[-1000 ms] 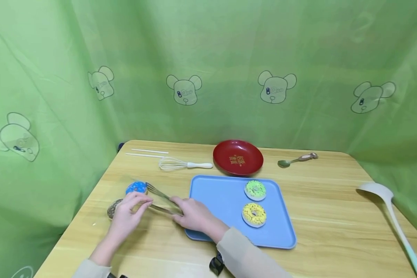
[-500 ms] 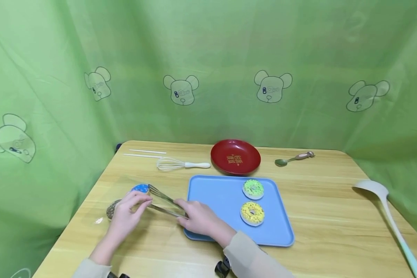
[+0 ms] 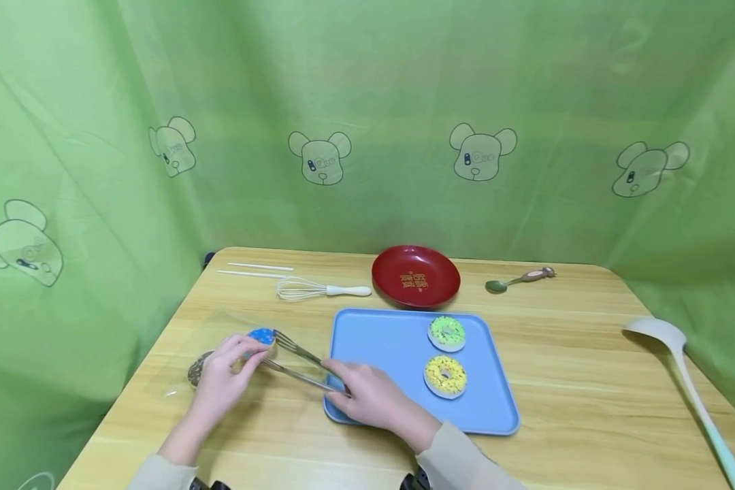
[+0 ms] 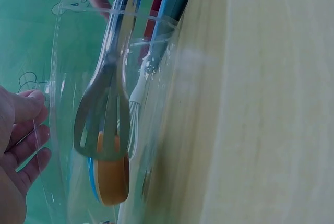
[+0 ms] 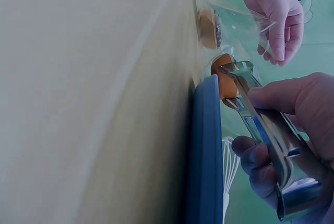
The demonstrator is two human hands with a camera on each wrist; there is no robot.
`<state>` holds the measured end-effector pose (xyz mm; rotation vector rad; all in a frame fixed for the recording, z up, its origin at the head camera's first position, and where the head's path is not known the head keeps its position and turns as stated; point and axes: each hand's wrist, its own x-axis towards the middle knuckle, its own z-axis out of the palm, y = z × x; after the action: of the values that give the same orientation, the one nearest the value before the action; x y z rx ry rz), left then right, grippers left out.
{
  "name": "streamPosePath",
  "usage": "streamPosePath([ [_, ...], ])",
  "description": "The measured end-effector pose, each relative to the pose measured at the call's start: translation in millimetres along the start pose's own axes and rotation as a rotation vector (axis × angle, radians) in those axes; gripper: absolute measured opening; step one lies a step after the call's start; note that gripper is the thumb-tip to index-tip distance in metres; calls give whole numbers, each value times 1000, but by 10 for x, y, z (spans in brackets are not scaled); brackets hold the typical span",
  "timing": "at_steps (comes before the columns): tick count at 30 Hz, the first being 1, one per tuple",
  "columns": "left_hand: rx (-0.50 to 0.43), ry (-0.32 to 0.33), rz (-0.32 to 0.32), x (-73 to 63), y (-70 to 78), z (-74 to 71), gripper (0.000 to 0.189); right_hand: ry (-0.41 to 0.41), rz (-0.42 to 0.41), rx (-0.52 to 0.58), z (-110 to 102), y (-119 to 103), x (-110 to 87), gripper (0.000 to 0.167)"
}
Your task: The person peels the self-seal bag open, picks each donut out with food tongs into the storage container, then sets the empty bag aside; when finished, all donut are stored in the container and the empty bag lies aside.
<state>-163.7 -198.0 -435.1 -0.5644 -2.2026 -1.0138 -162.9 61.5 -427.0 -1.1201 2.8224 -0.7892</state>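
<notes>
My left hand point(image 3: 223, 374) pinches the edge of a clear plastic bag point(image 4: 62, 119) at the table's left side. In my right hand point(image 3: 373, 398) are metal tongs point(image 3: 301, 351), their slotted ends reaching into the bag's mouth. Between those ends sits a blue-iced doughnut point(image 3: 260, 335), partly hidden behind my left fingers in the head view; its tan side point(image 4: 113, 182) faces the left wrist camera. Further inside the bag lies a brown doughnut point(image 3: 197, 371), half covered by my left hand.
A blue tray point(image 3: 373, 340) carries a green doughnut point(image 3: 446, 333) and a yellow doughnut point(image 3: 444, 377). Behind are a red plate point(image 3: 415, 275), a whisk point(image 3: 324, 290), white chopsticks point(image 3: 260, 267) and a spoon point(image 3: 520, 280). A large ladle point(image 3: 680, 361) lies at the right.
My right hand and the tongs have drawn to the right and slightly nearer, and the blue doughnut has slid right with them. My left hand stays nearly still at the bag.
</notes>
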Motion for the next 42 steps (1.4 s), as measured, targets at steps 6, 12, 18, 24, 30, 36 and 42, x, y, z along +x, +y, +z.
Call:
streamPosePath([
  [6, 5, 1, 11, 20, 9, 4, 23, 11, 8, 38, -71, 34, -200, 47],
  [12, 3, -9, -5, 21, 2, 0, 22, 55, 0, 47, -115, 79, -400, 48],
  [18, 25, 4, 4, 26, -16, -3, 23, 69, 13, 55, -205, 123, -582, 48],
  [24, 22, 24, 32, 44, -32, 13, 23, 33, 117, 22, -353, 222, -804, 48],
  [30, 15, 39, 60, 28, -62, 31, 24, 77, 216, 5, -465, 347, -1049, 48],
  [36, 18, 43, 52, 24, -77, 25, 24, 223, 206, -65, -579, 474, -1186, 50],
  [42, 12, 42, 60, 36, -68, 22, 25, 241, 285, -137, -661, 527, -1229, 52],
])
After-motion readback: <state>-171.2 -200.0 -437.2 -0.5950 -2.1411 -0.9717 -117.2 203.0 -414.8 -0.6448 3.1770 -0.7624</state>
